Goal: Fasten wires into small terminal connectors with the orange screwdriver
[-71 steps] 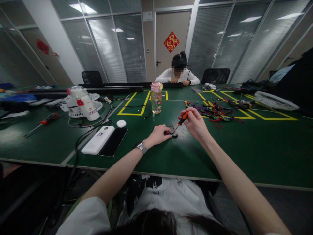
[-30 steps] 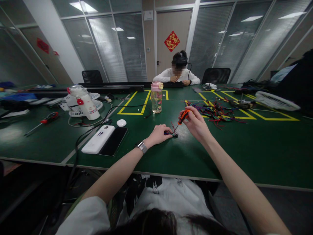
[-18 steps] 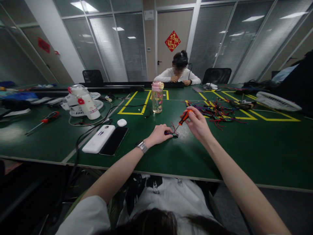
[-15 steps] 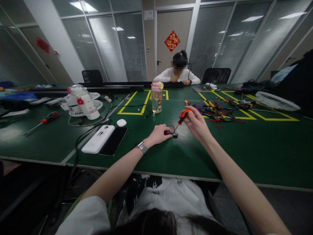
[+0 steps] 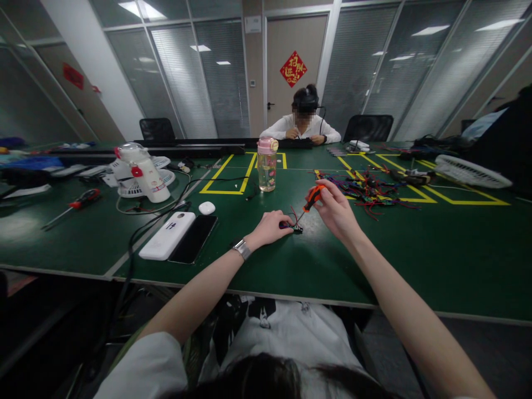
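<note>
My left hand [image 5: 271, 226] rests on the green table [image 5: 436, 260] and pinches a small dark electronic part with thin red wires [image 5: 294, 226]. My right hand [image 5: 336, 211] is closed around a small screwdriver with an orange and black handle [image 5: 312, 198]. The screwdriver slants down to the left, and its tip meets the part. A metal watch band sits on my left wrist.
A white power bank [image 5: 167, 235] and a black phone [image 5: 193, 238] lie left of my hands, with a white earbud case [image 5: 206, 208]. A clear bottle with a pink lid [image 5: 266, 165] stands ahead. A heap of coloured wires [image 5: 366, 189] lies right. Another person [image 5: 305, 124] sits opposite.
My fingers shift slightly on the screwdriver handle, which stays tilted onto the part. My left hand has not moved.
</note>
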The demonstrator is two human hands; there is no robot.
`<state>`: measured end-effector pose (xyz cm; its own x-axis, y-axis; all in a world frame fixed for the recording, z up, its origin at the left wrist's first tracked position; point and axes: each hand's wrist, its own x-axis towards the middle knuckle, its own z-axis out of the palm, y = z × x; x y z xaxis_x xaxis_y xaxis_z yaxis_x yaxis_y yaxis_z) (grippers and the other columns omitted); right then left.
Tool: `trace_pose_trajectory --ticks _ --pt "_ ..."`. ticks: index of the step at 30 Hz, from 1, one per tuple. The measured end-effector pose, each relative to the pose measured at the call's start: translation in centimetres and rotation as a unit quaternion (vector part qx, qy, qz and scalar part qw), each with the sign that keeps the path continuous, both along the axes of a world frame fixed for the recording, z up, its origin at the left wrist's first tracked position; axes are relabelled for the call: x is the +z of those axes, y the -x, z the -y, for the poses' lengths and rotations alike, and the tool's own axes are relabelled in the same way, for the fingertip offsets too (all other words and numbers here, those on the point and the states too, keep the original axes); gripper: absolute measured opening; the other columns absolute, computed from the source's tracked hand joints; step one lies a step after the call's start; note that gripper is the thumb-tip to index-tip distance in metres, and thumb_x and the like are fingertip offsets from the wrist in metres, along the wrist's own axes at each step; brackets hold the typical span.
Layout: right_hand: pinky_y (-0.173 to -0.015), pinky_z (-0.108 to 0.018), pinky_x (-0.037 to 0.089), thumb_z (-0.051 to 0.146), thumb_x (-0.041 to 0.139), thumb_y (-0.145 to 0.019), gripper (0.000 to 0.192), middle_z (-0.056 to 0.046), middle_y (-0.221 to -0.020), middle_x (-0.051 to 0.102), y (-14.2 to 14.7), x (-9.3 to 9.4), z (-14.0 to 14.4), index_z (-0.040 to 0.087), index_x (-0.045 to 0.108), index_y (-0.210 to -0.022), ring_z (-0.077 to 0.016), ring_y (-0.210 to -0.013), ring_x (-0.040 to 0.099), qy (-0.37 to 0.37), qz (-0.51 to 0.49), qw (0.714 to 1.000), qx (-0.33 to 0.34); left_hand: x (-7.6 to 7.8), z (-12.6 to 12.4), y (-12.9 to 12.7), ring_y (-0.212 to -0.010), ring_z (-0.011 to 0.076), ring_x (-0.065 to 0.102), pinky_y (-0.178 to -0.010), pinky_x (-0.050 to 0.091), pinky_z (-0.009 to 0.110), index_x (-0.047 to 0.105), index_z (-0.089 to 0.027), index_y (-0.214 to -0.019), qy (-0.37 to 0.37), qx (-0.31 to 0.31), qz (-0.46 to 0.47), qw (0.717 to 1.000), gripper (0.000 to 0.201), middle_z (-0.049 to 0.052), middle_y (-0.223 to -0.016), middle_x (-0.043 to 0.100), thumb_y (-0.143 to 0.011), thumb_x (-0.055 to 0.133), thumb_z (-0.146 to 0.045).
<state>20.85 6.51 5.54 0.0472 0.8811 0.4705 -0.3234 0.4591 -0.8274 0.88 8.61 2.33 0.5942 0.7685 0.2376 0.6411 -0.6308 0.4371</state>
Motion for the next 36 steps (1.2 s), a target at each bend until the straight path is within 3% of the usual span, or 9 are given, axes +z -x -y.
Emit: trace_pose_trajectory --ticks 10,18,27,36 --pt "-0.089 -0.038 0.056 0.048 0.080 -0.077 0.025 0.003 -0.087 0.069 0.05 -0.15 -0.05 0.036 0.071 -0.096 -0.0168 -0.084 0.066 0.000 0.000 1.000 0.000 -0.06 -0.03 0.07 -0.091 0.0189 0.062 -0.086 0.046 0.031 0.075 -0.022 -0.101 -0.003 -0.004 0.006 1.000 0.016 0.003 -0.096 0.066 -0.091 0.070 -0.033" --pt "-0.093 -0.039 0.055 0.051 0.078 -0.079 0.033 0.002 -0.095 0.073 0.36 0.22 0.28 0.035 0.070 -0.107 -0.0174 -0.090 0.069 0.013 -0.014 1.000 0.022 -0.03 0.00 -0.04 -0.090 0.0192 0.062 -0.086 0.045 0.031 0.076 -0.021 -0.101 -0.008 0.001 0.000 1.000 0.016 0.003 -0.096 0.066 -0.090 0.071 -0.033" --pt "-0.089 -0.037 0.056 0.045 0.082 -0.075 0.026 0.004 -0.084 0.066 -0.12 -0.23 -0.14 0.035 0.069 -0.096 -0.0156 -0.081 0.065 0.001 0.003 1.000 -0.007 -0.56 -0.36 0.08 -0.092 0.0190 0.062 -0.086 0.046 0.031 0.075 -0.023 -0.101 -0.013 -0.006 0.007 1.000 0.017 0.003 -0.097 0.066 -0.091 0.070 -0.036" --pt "-0.089 -0.037 0.055 0.049 0.077 -0.079 0.030 0.001 -0.097 0.073 0.40 0.22 0.34 0.036 0.070 -0.105 -0.0180 -0.094 0.067 0.014 -0.015 1.000 0.020 -0.14 -0.04 -0.03 -0.091 0.0189 0.062 -0.086 0.045 0.030 0.075 -0.022 -0.101 -0.007 -0.001 0.004 1.000 0.016 0.003 -0.096 0.066 -0.091 0.071 -0.033"
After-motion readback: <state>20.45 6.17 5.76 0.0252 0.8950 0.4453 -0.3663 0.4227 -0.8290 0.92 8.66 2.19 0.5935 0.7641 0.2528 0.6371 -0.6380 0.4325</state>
